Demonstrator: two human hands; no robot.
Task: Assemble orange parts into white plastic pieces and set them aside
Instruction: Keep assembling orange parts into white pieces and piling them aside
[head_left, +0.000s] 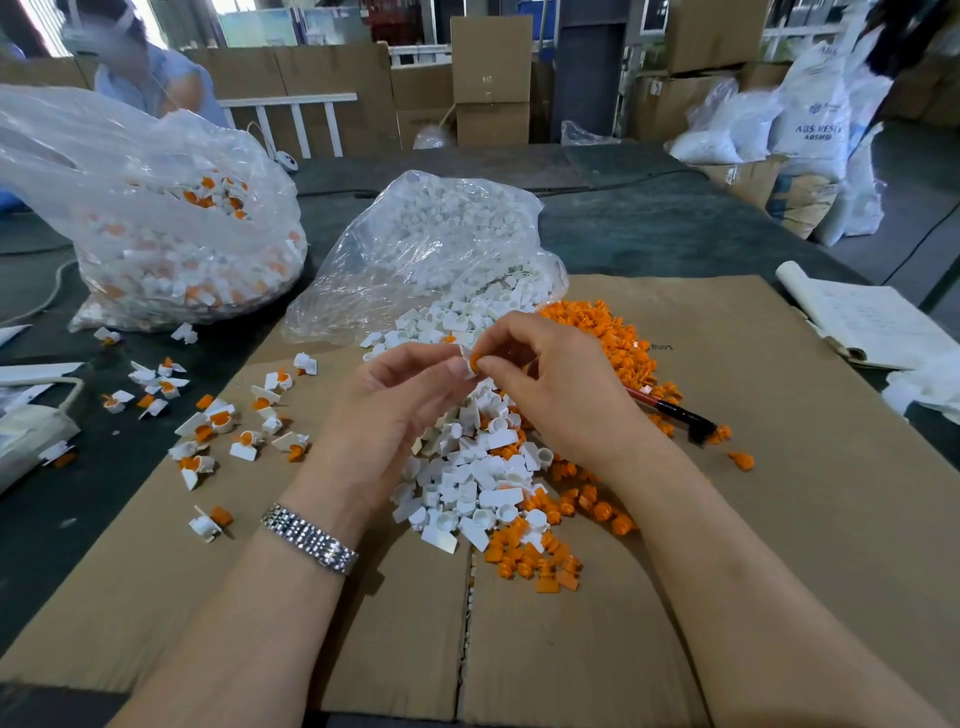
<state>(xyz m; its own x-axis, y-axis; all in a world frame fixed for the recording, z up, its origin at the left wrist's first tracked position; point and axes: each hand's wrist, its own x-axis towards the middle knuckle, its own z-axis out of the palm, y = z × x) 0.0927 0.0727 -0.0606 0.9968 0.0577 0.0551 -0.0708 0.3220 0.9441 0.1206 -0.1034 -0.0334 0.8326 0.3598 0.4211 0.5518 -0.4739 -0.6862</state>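
Above the middle of the cardboard sheet (675, 545), my left hand (400, 400) pinches a white plastic piece (468, 365) between thumb and fingers. My right hand (550, 384) pinches an orange part (475, 359) against that piece. Under both hands lies a heap of loose white pieces (467, 483). Loose orange parts (618, 343) spread to the right and in front of it. Several assembled white-and-orange pieces (218, 421) lie scattered to the left.
A clear bag of white pieces (441, 244) lies open behind the heap. A larger bag of assembled pieces (171, 234) stands at the back left. A red-and-black pen (675, 413) lies on the right, a notebook (872, 317) beyond it. A person sits at the far left.
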